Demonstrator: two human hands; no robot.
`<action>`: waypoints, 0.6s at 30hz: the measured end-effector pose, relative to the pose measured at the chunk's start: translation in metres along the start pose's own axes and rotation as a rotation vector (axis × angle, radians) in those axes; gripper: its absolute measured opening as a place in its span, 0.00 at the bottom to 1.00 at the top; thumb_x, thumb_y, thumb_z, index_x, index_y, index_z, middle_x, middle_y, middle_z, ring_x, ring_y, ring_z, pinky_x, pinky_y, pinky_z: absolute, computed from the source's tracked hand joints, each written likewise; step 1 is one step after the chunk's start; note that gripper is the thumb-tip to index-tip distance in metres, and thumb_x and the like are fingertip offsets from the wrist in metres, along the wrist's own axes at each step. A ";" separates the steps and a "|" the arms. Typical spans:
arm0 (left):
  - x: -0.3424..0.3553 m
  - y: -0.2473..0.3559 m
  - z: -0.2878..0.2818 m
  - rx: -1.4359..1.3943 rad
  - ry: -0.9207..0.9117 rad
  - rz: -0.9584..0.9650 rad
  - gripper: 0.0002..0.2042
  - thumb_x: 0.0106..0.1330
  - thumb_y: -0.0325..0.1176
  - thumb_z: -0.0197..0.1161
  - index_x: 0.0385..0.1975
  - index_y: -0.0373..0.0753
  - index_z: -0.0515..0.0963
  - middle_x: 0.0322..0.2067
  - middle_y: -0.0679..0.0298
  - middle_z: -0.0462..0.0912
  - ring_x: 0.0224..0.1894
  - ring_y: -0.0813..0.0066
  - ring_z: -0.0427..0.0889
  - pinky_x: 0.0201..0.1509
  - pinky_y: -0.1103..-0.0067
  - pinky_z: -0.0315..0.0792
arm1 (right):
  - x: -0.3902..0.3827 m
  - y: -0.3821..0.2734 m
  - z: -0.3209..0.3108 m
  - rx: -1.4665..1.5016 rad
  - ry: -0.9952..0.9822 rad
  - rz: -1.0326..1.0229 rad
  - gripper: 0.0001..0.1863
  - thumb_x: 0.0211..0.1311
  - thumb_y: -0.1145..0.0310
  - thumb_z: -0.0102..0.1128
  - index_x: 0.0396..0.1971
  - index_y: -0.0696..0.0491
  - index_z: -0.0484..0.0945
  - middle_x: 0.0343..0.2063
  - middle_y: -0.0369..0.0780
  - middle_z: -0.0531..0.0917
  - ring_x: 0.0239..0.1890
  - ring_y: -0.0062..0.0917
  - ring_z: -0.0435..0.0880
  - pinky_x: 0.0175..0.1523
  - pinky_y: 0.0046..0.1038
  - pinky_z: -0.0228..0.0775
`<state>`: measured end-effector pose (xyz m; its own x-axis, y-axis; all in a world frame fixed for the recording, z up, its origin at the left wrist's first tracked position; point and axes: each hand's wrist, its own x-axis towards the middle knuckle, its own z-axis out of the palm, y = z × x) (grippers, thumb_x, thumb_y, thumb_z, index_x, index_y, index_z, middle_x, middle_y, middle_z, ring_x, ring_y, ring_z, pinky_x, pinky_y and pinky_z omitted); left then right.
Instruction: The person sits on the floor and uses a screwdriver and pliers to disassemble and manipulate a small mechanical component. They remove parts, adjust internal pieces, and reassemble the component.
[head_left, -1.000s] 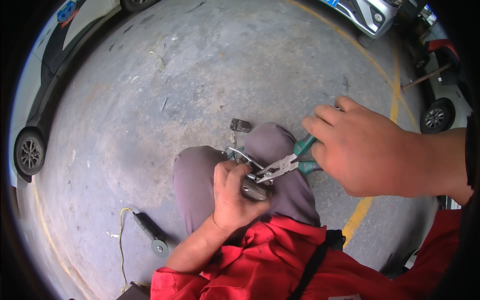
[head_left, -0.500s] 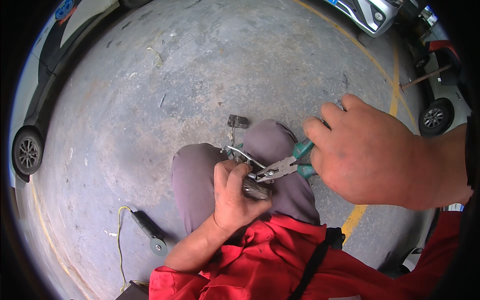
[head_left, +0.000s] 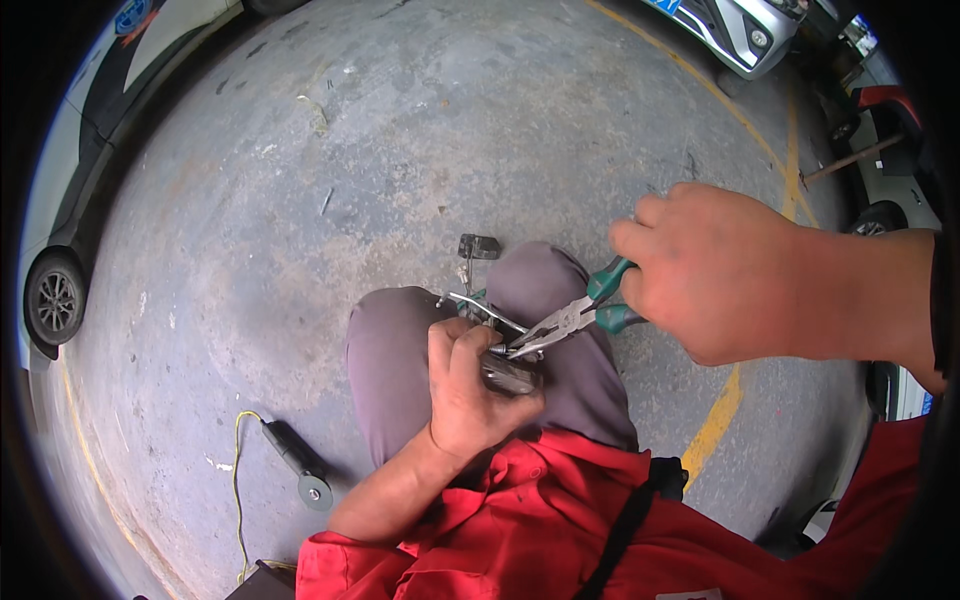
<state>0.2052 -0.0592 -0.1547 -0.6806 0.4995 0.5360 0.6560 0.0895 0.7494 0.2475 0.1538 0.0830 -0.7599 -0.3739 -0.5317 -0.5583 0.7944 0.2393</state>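
Note:
My left hand (head_left: 470,395) is closed around a worn metal pedal assembly (head_left: 510,377), held low in front of my knees. A small coil spring (head_left: 497,349) shows beside my fingertips. From the assembly a thin bent metal rod (head_left: 492,310) sticks out, and a black pedal pad (head_left: 479,247) stands at its far end. My right hand (head_left: 715,275) grips green-handled long-nose pliers (head_left: 570,318). Their jaws reach down to the metal beside the spring; whether they pinch it I cannot tell. My fingers hide part of the assembly.
On the floor at the left lies an angle grinder (head_left: 295,463) with a yellow cord (head_left: 239,500). Parked cars stand at the left (head_left: 60,240), the far right (head_left: 735,35) and the right edge. Yellow lines (head_left: 715,430) mark the grey floor. My knees (head_left: 395,340) frame the work.
My right hand has turned at the wrist and its forearm has risen. The pliers slant more steeply, their tips a little further left. My left hand has stayed nearly still.

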 end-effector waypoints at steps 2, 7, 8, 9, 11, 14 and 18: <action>0.000 0.001 -0.001 -0.004 -0.007 0.000 0.34 0.34 0.28 0.78 0.46 0.35 0.70 0.42 0.51 0.71 0.44 0.54 0.73 0.48 0.64 0.73 | -0.001 -0.002 -0.002 -0.018 0.026 -0.014 0.04 0.49 0.67 0.65 0.23 0.51 0.84 0.32 0.37 0.78 0.41 0.30 0.79 0.47 0.31 0.71; 0.001 0.000 -0.001 -0.004 -0.016 0.013 0.35 0.34 0.28 0.78 0.47 0.35 0.69 0.42 0.51 0.70 0.44 0.54 0.73 0.49 0.64 0.73 | 0.005 0.003 -0.011 -0.052 0.017 -0.037 0.05 0.49 0.66 0.65 0.21 0.50 0.84 0.31 0.35 0.78 0.42 0.28 0.79 0.48 0.30 0.68; 0.001 0.000 -0.001 -0.004 -0.018 0.012 0.35 0.34 0.28 0.78 0.47 0.35 0.69 0.42 0.51 0.70 0.44 0.54 0.73 0.49 0.64 0.73 | 0.007 0.005 -0.013 -0.053 0.005 -0.043 0.05 0.49 0.66 0.65 0.21 0.50 0.84 0.31 0.35 0.78 0.42 0.27 0.79 0.48 0.30 0.68; 0.001 0.001 -0.001 -0.004 -0.020 0.012 0.35 0.34 0.28 0.78 0.47 0.35 0.69 0.42 0.51 0.70 0.44 0.54 0.72 0.49 0.64 0.73 | 0.007 0.007 -0.014 -0.046 -0.001 -0.045 0.05 0.49 0.66 0.66 0.21 0.50 0.84 0.31 0.35 0.79 0.42 0.27 0.79 0.48 0.30 0.68; 0.000 0.000 -0.002 0.003 -0.017 0.007 0.35 0.34 0.28 0.78 0.47 0.35 0.69 0.42 0.51 0.70 0.44 0.54 0.72 0.49 0.64 0.73 | 0.013 0.011 -0.016 -0.038 -0.006 -0.064 0.05 0.49 0.65 0.66 0.21 0.49 0.85 0.32 0.35 0.79 0.42 0.27 0.79 0.49 0.30 0.68; 0.000 0.001 -0.002 0.001 -0.019 -0.002 0.35 0.34 0.28 0.78 0.47 0.35 0.69 0.43 0.51 0.70 0.45 0.53 0.72 0.49 0.64 0.73 | 0.022 0.016 -0.024 -0.058 -0.060 -0.074 0.05 0.49 0.65 0.67 0.23 0.50 0.86 0.33 0.36 0.80 0.44 0.28 0.80 0.51 0.32 0.69; 0.000 0.000 0.001 -0.010 -0.030 0.003 0.35 0.33 0.28 0.78 0.47 0.35 0.70 0.43 0.51 0.70 0.45 0.53 0.72 0.49 0.64 0.72 | 0.039 0.017 -0.041 -0.099 -0.219 -0.061 0.06 0.49 0.66 0.67 0.25 0.50 0.87 0.36 0.37 0.81 0.47 0.30 0.80 0.54 0.33 0.70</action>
<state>0.2054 -0.0587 -0.1551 -0.6686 0.5255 0.5261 0.6543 0.0797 0.7520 0.1949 0.1334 0.0998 -0.6395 -0.2984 -0.7085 -0.6391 0.7186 0.2742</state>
